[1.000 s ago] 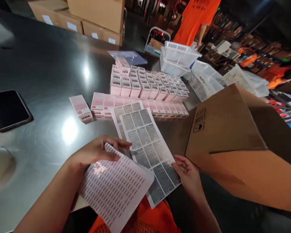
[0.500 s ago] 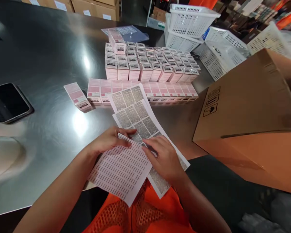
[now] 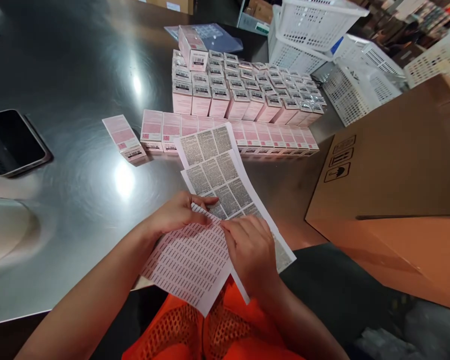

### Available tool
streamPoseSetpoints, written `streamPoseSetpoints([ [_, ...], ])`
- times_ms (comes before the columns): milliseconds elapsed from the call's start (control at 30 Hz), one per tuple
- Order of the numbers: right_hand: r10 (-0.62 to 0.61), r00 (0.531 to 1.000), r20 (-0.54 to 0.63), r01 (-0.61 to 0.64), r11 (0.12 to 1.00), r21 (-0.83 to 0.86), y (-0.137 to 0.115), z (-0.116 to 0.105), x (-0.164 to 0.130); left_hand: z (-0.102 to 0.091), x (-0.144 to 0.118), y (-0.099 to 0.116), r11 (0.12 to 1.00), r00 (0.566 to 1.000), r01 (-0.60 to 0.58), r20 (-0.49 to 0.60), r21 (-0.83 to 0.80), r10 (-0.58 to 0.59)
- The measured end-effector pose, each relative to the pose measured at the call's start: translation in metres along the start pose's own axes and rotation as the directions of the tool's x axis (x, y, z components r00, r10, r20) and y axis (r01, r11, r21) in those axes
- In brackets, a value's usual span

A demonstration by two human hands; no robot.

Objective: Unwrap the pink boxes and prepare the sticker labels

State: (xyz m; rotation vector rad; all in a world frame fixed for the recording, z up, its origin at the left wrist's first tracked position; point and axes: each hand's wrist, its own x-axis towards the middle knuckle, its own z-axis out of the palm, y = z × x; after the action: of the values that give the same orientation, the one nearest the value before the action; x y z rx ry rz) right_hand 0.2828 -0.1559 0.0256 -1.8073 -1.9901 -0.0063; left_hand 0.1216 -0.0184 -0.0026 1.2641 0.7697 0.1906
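Note:
A sheet of small printed labels (image 3: 189,260) lies over larger sheets of dense text blocks (image 3: 225,180), near the table's front edge. My left hand (image 3: 180,212) grips the label sheet's upper edge, thumb on top and index finger stretched over the text sheets. At the sheet's upper right corner, my right hand (image 3: 251,247) pinches with thumb and index fingertip; whether a single label is between them is too small to tell. Beyond the sheets stands a row of pink and white small boxes (image 3: 189,124), partly covered by the paper.
More upright pink boxes (image 3: 219,102) stand in a block behind, one lying on top. A single box (image 3: 123,137) lies apart at left. A phone (image 3: 13,142) is at far left. A large carton (image 3: 390,165) stands right, with white baskets (image 3: 303,30) behind.
My right hand has closed in on the label sheet's corner, its fingers bunched tighter. My left hand keeps its hold. The view has tilted slightly, shifting the boxes up and right.

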Motion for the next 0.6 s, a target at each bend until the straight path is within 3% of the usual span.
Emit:
streamPoseSetpoints([
  [267,-0.088,0.996,0.014,0.087,0.995,0.048,0.002,-0.002,0.001,0.000,0.000,0.002,1.000,1.000,0.011,0.000,0.007,-0.011],
  [400,-0.045,0.999,0.014,0.041,0.975,0.220,0.007,-0.006,0.002,0.000,0.000,0.001,1.000,1.000,0.014,0.002,0.024,-0.014],
  [500,0.140,0.988,0.060,-0.152,0.877,0.456,0.019,-0.009,0.006,-0.001,-0.002,0.003,0.998,1.000,0.011,0.011,0.066,-0.012],
  [600,0.448,0.885,0.127,-0.418,0.644,0.640,0.035,-0.007,0.014,-0.003,-0.005,0.006,0.988,0.996,-0.038,0.091,0.150,0.024],
])
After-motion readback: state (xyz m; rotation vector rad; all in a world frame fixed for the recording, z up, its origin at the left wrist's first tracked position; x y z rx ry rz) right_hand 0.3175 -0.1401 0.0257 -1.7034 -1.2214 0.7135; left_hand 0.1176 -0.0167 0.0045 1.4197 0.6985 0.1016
